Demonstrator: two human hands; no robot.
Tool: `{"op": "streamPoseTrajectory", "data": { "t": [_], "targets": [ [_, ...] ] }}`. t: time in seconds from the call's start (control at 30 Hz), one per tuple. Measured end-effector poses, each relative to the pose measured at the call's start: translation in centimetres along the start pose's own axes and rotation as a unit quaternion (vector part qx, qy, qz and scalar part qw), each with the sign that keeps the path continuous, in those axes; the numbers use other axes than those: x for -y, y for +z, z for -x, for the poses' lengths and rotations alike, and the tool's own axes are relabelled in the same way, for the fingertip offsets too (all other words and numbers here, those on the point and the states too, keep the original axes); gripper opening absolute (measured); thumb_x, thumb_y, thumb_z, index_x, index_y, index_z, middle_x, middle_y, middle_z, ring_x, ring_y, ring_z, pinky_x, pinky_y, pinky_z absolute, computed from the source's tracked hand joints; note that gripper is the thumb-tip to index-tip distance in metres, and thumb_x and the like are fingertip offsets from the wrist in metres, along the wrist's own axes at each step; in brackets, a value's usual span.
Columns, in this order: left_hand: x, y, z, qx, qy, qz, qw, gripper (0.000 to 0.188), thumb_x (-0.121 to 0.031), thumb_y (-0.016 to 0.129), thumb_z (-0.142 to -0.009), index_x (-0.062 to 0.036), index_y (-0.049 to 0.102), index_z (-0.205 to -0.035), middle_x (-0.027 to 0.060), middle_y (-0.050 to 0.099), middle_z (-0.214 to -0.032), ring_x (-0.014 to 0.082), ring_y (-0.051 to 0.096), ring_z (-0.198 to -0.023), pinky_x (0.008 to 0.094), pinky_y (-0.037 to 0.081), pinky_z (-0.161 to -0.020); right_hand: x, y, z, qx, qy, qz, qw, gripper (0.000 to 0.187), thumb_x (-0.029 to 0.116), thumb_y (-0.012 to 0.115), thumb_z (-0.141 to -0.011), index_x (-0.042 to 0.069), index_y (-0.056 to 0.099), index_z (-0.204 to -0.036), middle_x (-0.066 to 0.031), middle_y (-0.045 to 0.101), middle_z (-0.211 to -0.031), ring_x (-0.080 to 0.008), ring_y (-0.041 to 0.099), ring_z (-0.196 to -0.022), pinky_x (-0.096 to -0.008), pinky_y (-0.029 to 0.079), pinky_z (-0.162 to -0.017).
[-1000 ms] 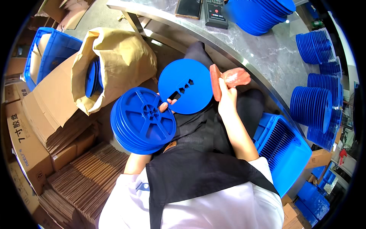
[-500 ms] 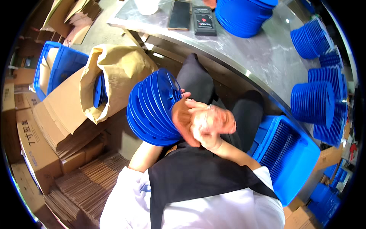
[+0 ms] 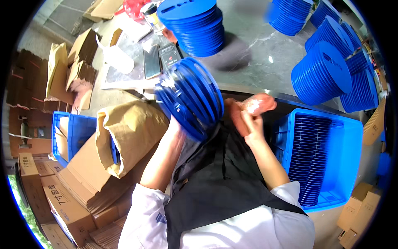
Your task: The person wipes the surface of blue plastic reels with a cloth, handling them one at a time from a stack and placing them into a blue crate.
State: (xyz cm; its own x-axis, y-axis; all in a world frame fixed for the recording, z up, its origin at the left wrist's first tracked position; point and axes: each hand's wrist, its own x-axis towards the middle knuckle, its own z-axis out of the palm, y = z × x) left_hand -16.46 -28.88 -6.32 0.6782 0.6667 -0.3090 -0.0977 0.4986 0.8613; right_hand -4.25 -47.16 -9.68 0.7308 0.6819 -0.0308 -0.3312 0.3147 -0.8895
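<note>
My left hand (image 3: 178, 126) holds a short stack of blue plastic reel discs (image 3: 192, 97), tilted and blurred, in front of the table edge. Its fingers are mostly hidden behind the discs. In my right hand (image 3: 253, 126) is a crumpled reddish-brown cloth-like piece (image 3: 239, 118), apart from the discs. The shiny, rounded end of that hand's bundle is blurred, so I cannot make out whether it is cloth or covered fingers. A taller stack of blue discs (image 3: 195, 35) stands on the table just beyond my left hand.
The grey table (image 3: 248, 74) carries more disc stacks (image 3: 321, 74) at right, a phone (image 3: 152, 62), a black handheld device (image 3: 169, 56) and a white bottle (image 3: 119, 59). A blue crate (image 3: 342, 166) with rows of discs is at right. A yellow-brown sack (image 3: 132, 128) and cartons (image 3: 68, 203) lie left.
The view has shifted. My left hand has lifted the disc stack toward the table and turned it. My right hand, with the brown piece, has come away from the discs to the right.
</note>
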Motion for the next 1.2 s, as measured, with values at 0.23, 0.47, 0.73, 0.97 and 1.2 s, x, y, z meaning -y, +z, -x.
{"op": "streamPoseTrajectory", "data": {
  "t": [0.23, 0.47, 0.73, 0.97, 1.2],
  "targets": [
    [-0.5, 0.5, -2.9, -0.109, -0.084, 0.038, 0.99, 0.036, 0.014, 0.054, -0.081, -0.0028, 0.059, -0.112, 0.0119, 0.066, -0.104, 0.0244, 0.066, -0.095, 0.0397, 0.056, -0.082, 0.2, -6.3, 1.5, -0.173, -0.035, -0.112, 0.978, 0.031, 0.017, 0.058, -0.097, -0.003, 0.057, -0.12, -0.0076, 0.061, -0.117, -0.0144, 0.06, -0.106, -0.029, 0.046, -0.095],
    [-0.5, 0.4, -5.4, -0.085, -0.065, 0.102, 0.989, 0.037, 0.012, 0.059, -0.081, -0.0003, 0.052, -0.115, 0.0138, 0.063, -0.101, 0.0255, 0.065, -0.089, 0.0405, 0.057, -0.08, -0.7, -7.3, 2.7, -0.182, -0.052, -0.146, 0.971, 0.029, 0.019, 0.059, -0.096, 0.001, 0.057, -0.119, -0.0056, 0.062, -0.113, -0.0136, 0.061, -0.103, -0.0271, 0.048, -0.09],
    [-0.1, -8.2, -9.0, -0.052, -0.021, 0.114, 0.992, 0.038, -0.003, 0.054, -0.09, 0.0013, 0.044, -0.127, 0.0143, 0.059, -0.116, 0.0325, 0.061, -0.106, 0.0453, 0.05, -0.096, 5.5, -11.1, 2.5, 0.0, -0.182, -0.22, 0.958, 0.041, 0.026, 0.049, -0.099, -0.002, 0.052, -0.128, -0.0141, 0.057, -0.129, -0.0223, 0.053, -0.122, -0.0341, 0.042, -0.102],
    [-2.4, 12.2, 0.6, -0.041, 0.436, -0.258, 0.861, 0.054, -0.007, 0.048, -0.092, -0.0033, 0.034, -0.143, 0.0139, 0.032, -0.149, 0.0263, 0.032, -0.138, 0.0438, 0.02, -0.116, 23.8, -16.2, 1.3, -0.195, -0.34, -0.371, 0.842, 0.052, 0.048, 0.039, -0.098, 0.012, 0.048, -0.136, -0.0079, 0.048, -0.141, -0.0282, 0.037, -0.136, -0.0495, 0.019, -0.115],
    [-0.2, 30.6, -8.2, 0.236, -0.019, -0.161, 0.958, 0.077, -0.052, 0.043, -0.098, -0.004, 0.017, -0.152, 0.0188, 0.016, -0.158, 0.034, 0.013, -0.147, 0.0465, 0.011, -0.118, 29.2, -20.5, -6.6, -0.273, -0.207, -0.187, 0.921, 0.052, 0.055, 0.043, -0.094, 0.022, 0.052, -0.133, 0.0017, 0.053, -0.138, -0.0206, 0.042, -0.131, -0.0446, 0.03, -0.109]
  ]
}}
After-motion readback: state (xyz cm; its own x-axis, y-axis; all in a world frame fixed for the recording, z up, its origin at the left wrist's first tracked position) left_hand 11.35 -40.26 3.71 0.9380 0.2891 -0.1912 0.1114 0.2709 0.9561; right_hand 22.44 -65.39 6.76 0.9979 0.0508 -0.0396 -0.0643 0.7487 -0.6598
